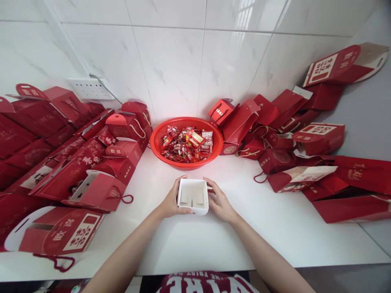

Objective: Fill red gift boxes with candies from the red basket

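A small white open-topped box [193, 208] is between my hands above the front middle of the table, its inside facing me. Folded flaps and a slot show on its bottom, and nothing lies inside. My left hand [171, 202] grips the box's left side, thumb along the front and fingers at the back. On the opposite side, my right hand [222, 205] has its fingers bent against the box's right wall and far corner. Just beyond the box stands a red plastic basket [187, 165] holding many small wrapped candies [183, 144].
Rows of red gift boxes [119, 162] with rope handles crowd the left of the white table [259, 236]. More red boxes [241, 122] are stacked and leaning on the right. A tiled wall [171, 69] with a power strip [91, 89] rises behind.
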Demonstrator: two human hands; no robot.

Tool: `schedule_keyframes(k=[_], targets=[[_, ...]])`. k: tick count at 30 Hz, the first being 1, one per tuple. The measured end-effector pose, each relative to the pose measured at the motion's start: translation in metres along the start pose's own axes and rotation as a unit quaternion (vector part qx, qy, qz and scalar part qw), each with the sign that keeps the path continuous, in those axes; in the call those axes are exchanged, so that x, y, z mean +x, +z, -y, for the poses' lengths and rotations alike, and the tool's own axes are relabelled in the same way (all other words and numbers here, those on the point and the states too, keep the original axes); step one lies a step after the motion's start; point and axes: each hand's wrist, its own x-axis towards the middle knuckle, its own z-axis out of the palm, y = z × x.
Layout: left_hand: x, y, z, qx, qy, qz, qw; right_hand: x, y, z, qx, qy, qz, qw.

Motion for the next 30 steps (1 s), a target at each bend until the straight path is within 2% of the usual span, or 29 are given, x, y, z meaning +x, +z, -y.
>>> schedule_keyframes(k=[5, 9, 16, 22, 25, 28, 30], targets=[[0.002, -0.002, -0.003, 0.022, -0.004, 0.015, 1.0, 0.001, 0.0, -0.004, -0.01, -0.001, -0.005, 1.0], [0.001, 0.0, -0.008, 0.076, 0.014, 0.003, 0.997, 0.0, -0.005, 0.001, -0.015, 0.01, 0.002, 1.0], [-0.004, 0.004, -0.01, 0.142, 0.056, -0.046, 0.987, -0.002, -0.016, 0.015, -0.066, -0.061, 0.105, 0.99], [-0.006, 0.006, -0.008, 0.19, 0.105, -0.033, 0.976, -0.005, -0.004, 0.006, -0.061, -0.032, 0.093, 0.993], [-0.005, 0.003, -0.01, 0.185, 0.093, -0.036, 0.978, -0.005, -0.007, 0.009, -0.076, -0.026, 0.099, 0.992], [-0.003, -0.004, -0.014, 0.173, 0.057, -0.052, 0.982, 0.007, -0.024, 0.027, -0.123, -0.079, 0.058, 0.988], [-0.001, -0.01, -0.016, 0.16, 0.039, -0.054, 0.985, 0.028, -0.038, 0.045, -0.166, -0.112, -0.033, 0.979]])
